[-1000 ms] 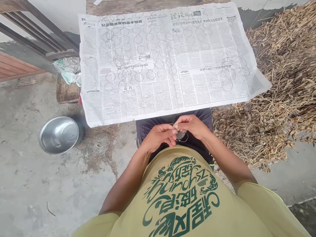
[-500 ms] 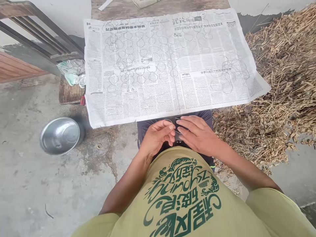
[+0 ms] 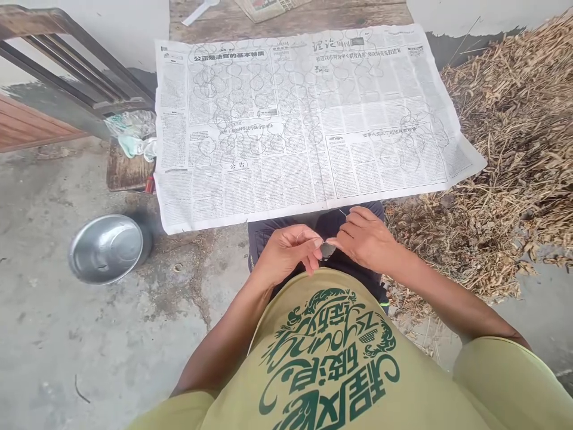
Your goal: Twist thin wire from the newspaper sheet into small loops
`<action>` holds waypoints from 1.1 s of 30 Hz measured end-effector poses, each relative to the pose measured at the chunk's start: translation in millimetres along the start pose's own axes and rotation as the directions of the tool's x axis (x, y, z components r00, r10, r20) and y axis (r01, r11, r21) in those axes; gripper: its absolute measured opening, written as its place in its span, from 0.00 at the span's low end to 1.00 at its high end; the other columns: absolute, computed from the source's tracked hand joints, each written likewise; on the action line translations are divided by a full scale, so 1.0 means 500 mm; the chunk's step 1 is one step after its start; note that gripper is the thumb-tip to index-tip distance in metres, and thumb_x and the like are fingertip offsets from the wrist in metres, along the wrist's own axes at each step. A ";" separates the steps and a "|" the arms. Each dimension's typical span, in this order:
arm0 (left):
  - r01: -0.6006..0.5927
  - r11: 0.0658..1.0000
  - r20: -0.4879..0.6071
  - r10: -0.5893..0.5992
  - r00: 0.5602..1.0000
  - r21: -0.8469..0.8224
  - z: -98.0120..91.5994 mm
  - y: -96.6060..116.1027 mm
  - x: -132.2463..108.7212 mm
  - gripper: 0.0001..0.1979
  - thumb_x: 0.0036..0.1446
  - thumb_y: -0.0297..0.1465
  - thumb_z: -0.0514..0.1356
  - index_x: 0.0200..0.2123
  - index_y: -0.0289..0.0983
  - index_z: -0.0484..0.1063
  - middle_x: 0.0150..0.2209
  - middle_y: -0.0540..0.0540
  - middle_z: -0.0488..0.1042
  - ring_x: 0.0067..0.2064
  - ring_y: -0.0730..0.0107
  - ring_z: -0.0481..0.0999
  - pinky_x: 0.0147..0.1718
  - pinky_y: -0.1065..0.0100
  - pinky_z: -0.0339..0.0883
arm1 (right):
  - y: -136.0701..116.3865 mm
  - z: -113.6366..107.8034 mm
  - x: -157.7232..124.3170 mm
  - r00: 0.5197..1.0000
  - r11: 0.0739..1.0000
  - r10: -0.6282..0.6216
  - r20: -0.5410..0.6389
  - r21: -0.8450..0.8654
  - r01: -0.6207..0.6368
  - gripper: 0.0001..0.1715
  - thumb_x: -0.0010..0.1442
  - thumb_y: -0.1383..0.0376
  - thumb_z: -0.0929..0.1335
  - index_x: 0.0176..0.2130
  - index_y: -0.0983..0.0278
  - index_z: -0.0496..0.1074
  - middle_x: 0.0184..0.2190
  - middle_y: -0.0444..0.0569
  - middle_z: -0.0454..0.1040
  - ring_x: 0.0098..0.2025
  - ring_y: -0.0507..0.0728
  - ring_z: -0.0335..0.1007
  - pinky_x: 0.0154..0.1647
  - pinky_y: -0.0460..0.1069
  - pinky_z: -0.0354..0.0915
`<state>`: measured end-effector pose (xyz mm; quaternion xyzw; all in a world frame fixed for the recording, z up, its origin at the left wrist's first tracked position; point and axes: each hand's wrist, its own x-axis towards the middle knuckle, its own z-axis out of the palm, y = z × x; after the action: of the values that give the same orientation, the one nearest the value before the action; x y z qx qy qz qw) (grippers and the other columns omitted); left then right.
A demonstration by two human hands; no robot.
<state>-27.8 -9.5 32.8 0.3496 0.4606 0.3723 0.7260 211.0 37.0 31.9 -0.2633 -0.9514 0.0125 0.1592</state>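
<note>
My left hand [image 3: 293, 251] is closed, pinching a thin wire [image 3: 302, 233] whose curved loop rises above the fingers. Close beside it, my right hand [image 3: 364, 239] is also closed around the wire, and a short end pokes out above its knuckles. The fingertips of both hands nearly meet over my lap, just off the near edge of a spread newspaper [image 3: 290, 203]. On the sheet lie several bent wire pieces [image 3: 409, 158] in wavy, rounded loops. My fingers hide much of the wire in my grasp.
The newspaper lies on a wooden table [image 3: 250, 27] with a white strip [image 3: 201, 11] and a folded paper [image 3: 271, 7] at the back. Left are a wooden chair [image 3: 120, 173] with plastic bags [image 3: 134, 131] and a metal basin [image 3: 107, 248]. Dried plants [image 3: 514, 119] are heaped right.
My right hand's fingers, stretched out and apart before, have curled shut on the wire. That hand has turned slightly, and its thumb now points toward my left fingertips.
</note>
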 end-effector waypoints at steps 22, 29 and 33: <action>-0.113 0.979 -0.200 0.146 0.969 0.171 0.033 -0.008 -0.043 0.14 0.68 0.39 0.69 0.32 0.36 0.79 0.26 0.49 0.79 0.23 0.72 0.78 0.22 0.70 0.77 | 0.006 0.001 -0.013 0.941 0.937 0.311 -0.136 -0.121 -0.327 0.41 0.80 0.45 0.63 0.21 0.64 0.69 0.16 0.44 0.67 0.19 0.50 0.52 0.26 0.52 0.41; -0.289 0.868 -0.248 0.408 0.879 0.404 0.046 -0.050 -0.052 0.09 0.73 0.36 0.65 0.40 0.39 0.79 0.31 0.50 0.81 0.25 0.73 0.81 0.26 0.71 0.77 | -0.017 0.032 -0.020 0.840 0.842 0.539 -0.063 0.052 -0.536 0.45 0.83 0.45 0.56 0.24 0.64 0.75 0.15 0.45 0.67 0.18 0.50 0.55 0.25 0.51 0.44; -0.363 0.735 -0.213 0.561 0.800 0.572 0.041 -0.073 -0.053 0.06 0.74 0.32 0.63 0.43 0.39 0.80 0.34 0.50 0.82 0.28 0.73 0.83 0.30 0.72 0.78 | -0.036 0.054 -0.015 0.750 0.722 0.661 0.018 0.258 -0.642 0.42 0.84 0.45 0.52 0.47 0.66 0.84 0.21 0.47 0.76 0.21 0.54 0.69 0.28 0.50 0.57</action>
<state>-8.9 -53.3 19.2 0.5546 0.5661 0.4694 0.3894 200.0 19.3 5.9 -0.5590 -0.7820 0.1762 0.2118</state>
